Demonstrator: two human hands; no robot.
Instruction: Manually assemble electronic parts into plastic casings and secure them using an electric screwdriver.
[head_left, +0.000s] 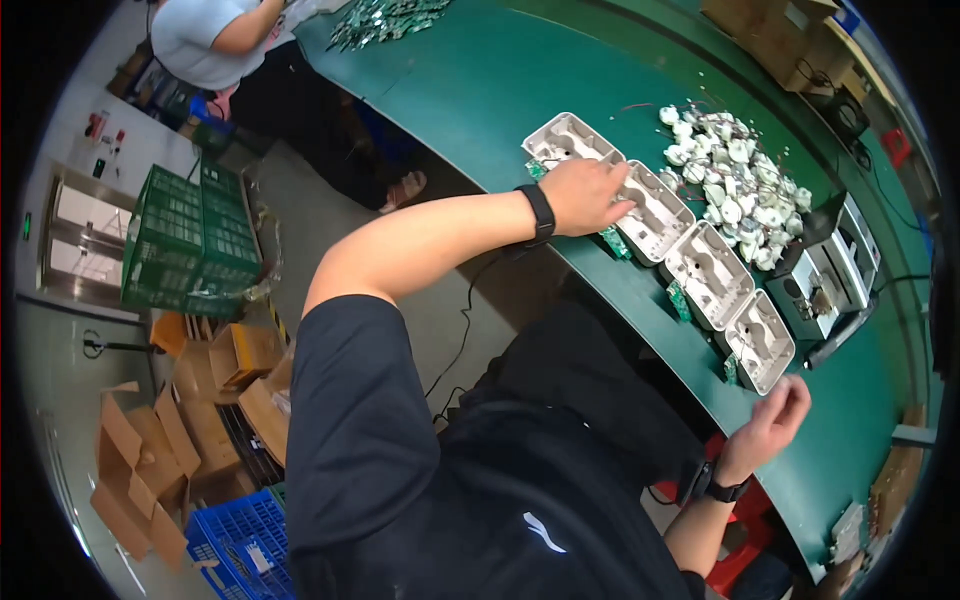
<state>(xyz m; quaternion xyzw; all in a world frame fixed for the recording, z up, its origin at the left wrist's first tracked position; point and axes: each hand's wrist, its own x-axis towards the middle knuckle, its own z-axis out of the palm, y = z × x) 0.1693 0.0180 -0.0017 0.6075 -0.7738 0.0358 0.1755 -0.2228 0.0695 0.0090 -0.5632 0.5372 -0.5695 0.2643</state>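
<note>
Nearest to us, our right hand [775, 418] hangs just off the near edge of the green table [500, 80], wrist bent back above a dark wristband [712, 485]. Its fingers are loosely curled toward the palm, holding nothing that we can see, and its fingertips sit just below the nearest pale moulded tray [760, 340]. That tray is one of four lying in a slanted row along the table edge, each touching or nearly touching the next.

Our left arm stretches far out from the shoulder, elbow bent, forearm running nearly level across the view, with a black watch band [540, 213] at the wrist. Our left hand [590, 195] lies palm down over the row, between the farthest tray [567, 140] and the second tray [655, 208]. Its fingers are held close together and laid flat, the tips pressing on the second tray's rim; we cannot tell whether anything is pinched beneath them. Small green circuit boards [612, 242] lie at the near edges of the trays.

Beyond the trays, a heap of small white round parts [735, 180] lies on the table, and beside it stands a grey metal machine [830, 270]. Farther off, another pile of small green boards [385, 20] rests at the table's far end, where another person [215, 35] in a light shirt stands. On the floor stands a green crate [190, 240].
</note>
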